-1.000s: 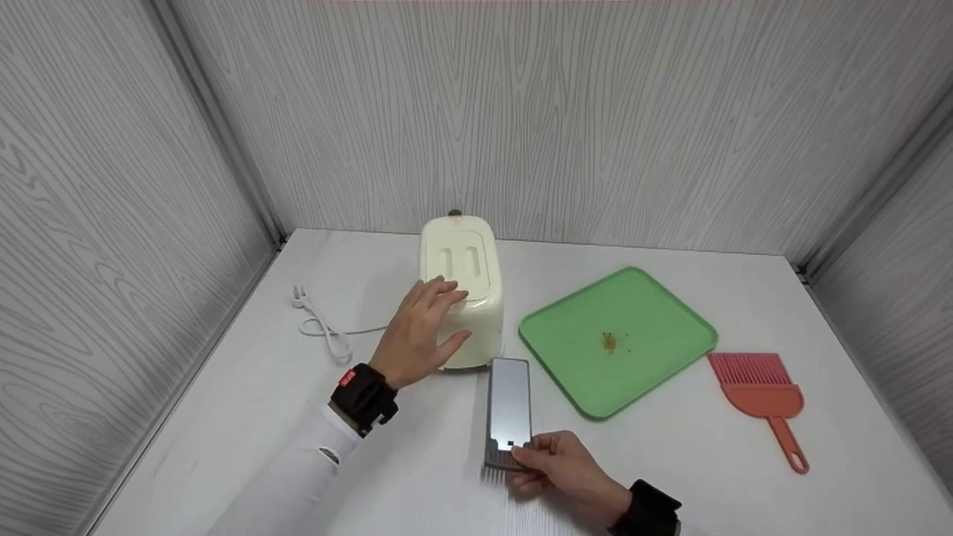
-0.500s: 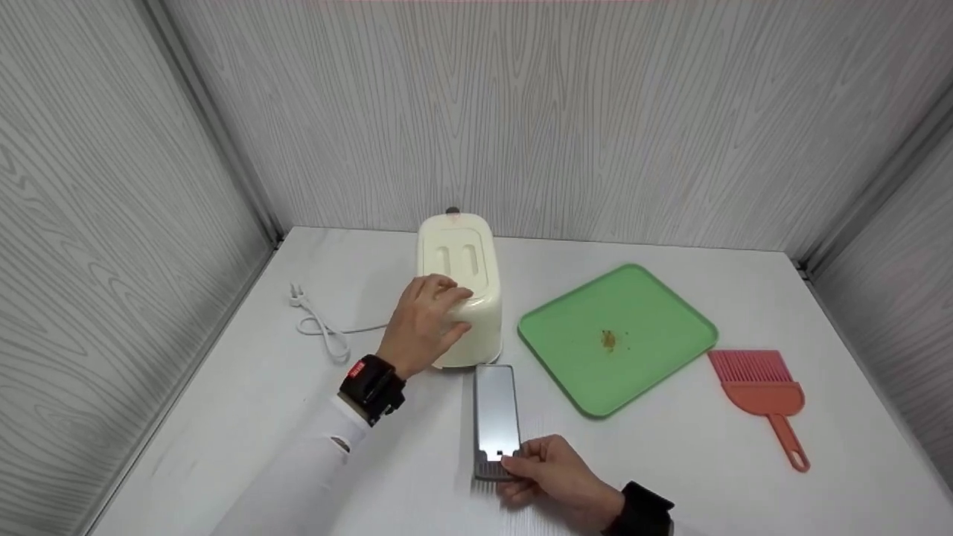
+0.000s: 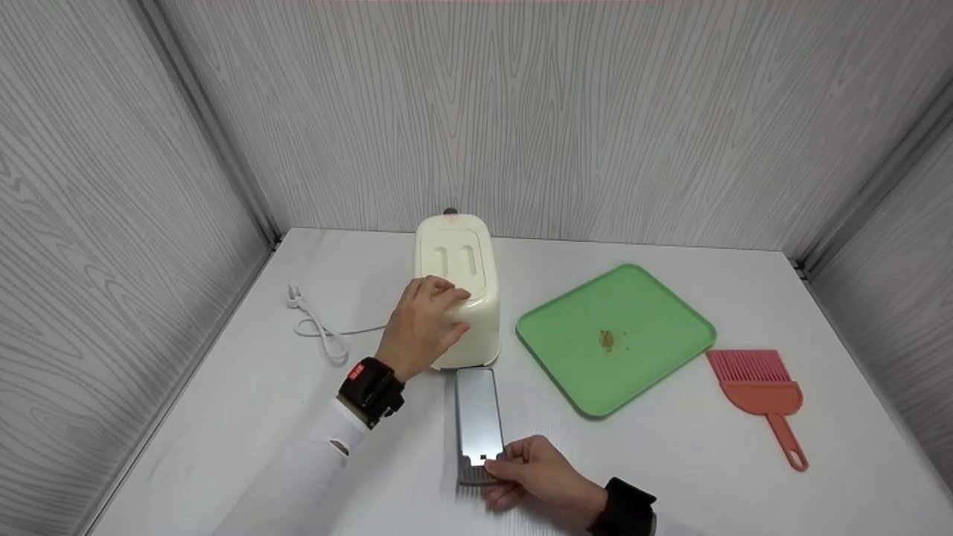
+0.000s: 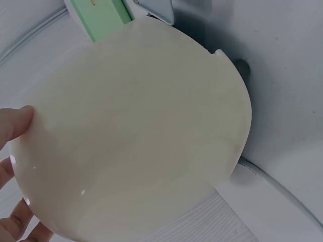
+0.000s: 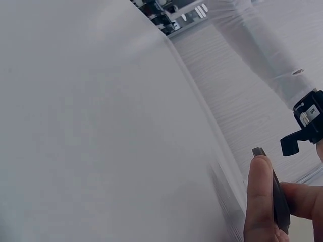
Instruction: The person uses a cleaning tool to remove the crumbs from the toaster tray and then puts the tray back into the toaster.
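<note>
A cream toaster (image 3: 476,327) with a lid stands end-on in the middle of the table. My left hand (image 3: 418,327) grips its near upper end. In the left wrist view the thumb (image 4: 17,123) is at one upper edge and the fingers (image 4: 20,219) bend over the top. My right hand (image 3: 547,480) pinches the near, ribbed grey end of a shiny metal crumb tray (image 3: 480,417) between thumb and fingers. That crumb tray lies lengthwise toward the toaster, its far end right at the toaster's base. In the right wrist view its dark edge (image 5: 280,206) shows between my fingers.
Right of the toaster is a green tray (image 3: 663,320) with brown crumbs (image 3: 607,341) on it. A red brush (image 3: 750,366) lies with an orange-red dustpan (image 3: 767,398) at far right. The toaster's white cord (image 3: 327,335) and plug lie left. Walls stand behind and at both sides.
My right hand has moved left with the crumb tray, bringing its far end from the toaster's right corner to the middle of its near base. The left hand's fingers have bent more on the toaster.
</note>
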Motion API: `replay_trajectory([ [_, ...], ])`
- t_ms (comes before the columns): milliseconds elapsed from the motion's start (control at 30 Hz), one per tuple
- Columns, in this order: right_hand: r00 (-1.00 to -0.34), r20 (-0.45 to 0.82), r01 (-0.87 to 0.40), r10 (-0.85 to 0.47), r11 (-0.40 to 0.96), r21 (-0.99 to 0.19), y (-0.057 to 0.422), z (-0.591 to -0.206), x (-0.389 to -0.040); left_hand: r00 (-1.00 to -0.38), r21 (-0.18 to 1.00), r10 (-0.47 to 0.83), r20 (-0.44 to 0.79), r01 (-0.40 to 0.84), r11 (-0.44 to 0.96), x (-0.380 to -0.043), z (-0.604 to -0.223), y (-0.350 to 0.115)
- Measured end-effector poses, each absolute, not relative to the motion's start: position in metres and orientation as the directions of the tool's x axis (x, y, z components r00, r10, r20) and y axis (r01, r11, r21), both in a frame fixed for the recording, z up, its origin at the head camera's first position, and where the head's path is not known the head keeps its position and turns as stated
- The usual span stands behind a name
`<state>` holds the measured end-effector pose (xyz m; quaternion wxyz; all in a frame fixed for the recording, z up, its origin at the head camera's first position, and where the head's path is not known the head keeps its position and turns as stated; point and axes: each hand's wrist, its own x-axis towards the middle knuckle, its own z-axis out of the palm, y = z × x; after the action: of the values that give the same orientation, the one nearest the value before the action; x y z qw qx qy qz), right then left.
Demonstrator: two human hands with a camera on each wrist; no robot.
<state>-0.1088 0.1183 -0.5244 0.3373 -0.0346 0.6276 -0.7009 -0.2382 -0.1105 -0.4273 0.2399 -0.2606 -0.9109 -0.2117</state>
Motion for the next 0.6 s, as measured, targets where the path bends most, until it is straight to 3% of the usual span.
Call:
replay_trajectory([
  [600,-0.757,-0.363,0.420,-0.544,0.022,-0.907,0.1096,-0.5261,-0.1162,-0.760,0.267,0.367,0.537,0.566,0.780,-0.2382,-0.4288,-0.1107],
])
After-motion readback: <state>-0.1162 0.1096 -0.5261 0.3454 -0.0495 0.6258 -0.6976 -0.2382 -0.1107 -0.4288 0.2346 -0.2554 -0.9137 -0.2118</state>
